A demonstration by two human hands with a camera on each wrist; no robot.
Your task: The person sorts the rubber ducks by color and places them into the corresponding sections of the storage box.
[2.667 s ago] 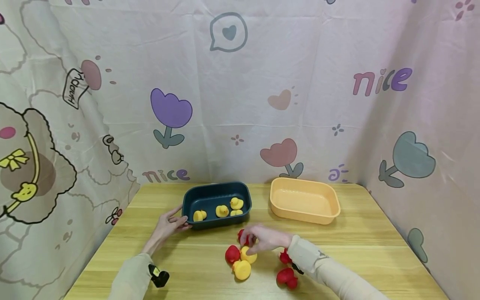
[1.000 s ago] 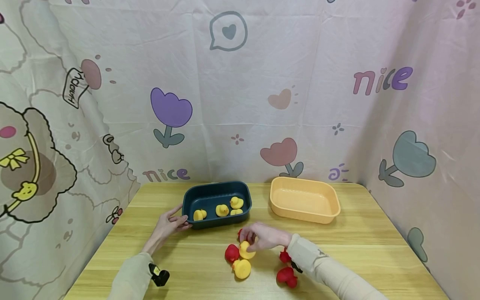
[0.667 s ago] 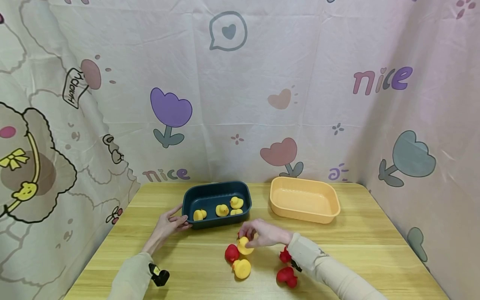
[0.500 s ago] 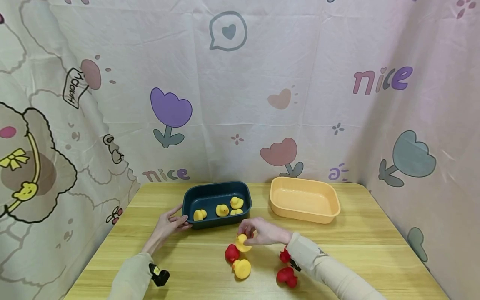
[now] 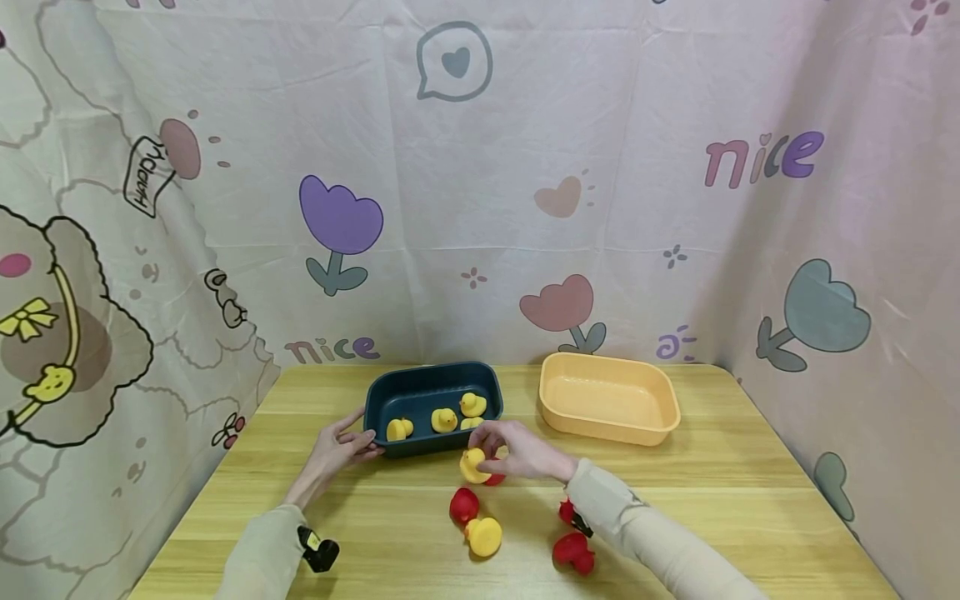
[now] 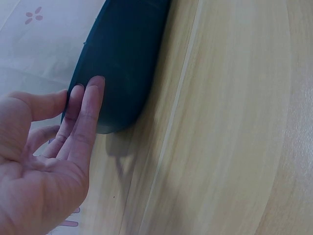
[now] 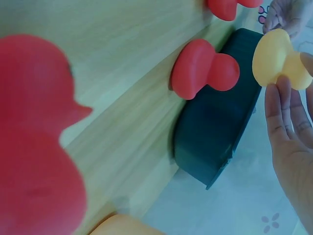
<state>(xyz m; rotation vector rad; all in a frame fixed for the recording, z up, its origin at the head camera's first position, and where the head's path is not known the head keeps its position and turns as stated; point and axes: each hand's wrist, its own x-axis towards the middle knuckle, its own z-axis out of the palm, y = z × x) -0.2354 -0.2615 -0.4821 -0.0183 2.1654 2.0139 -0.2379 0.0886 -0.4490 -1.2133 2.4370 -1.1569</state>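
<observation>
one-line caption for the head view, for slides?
Right hand lifts a yellow duck beside the dark tray.

two trays sit on the table: one dark teal tray (image 5: 432,392) and one orange tray (image 5: 607,402) to its right. six yellow ducks show: four inside the dark teal tray, one held just in front of it, one further forward. four red ducks lie in front of the dark teal tray.

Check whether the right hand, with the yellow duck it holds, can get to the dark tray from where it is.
Probably yes. The right hand pinches a yellow duck just at the near wall of the dark tray, with nothing between them. The left hand only touches the tray's left end, clear of that path.
</observation>
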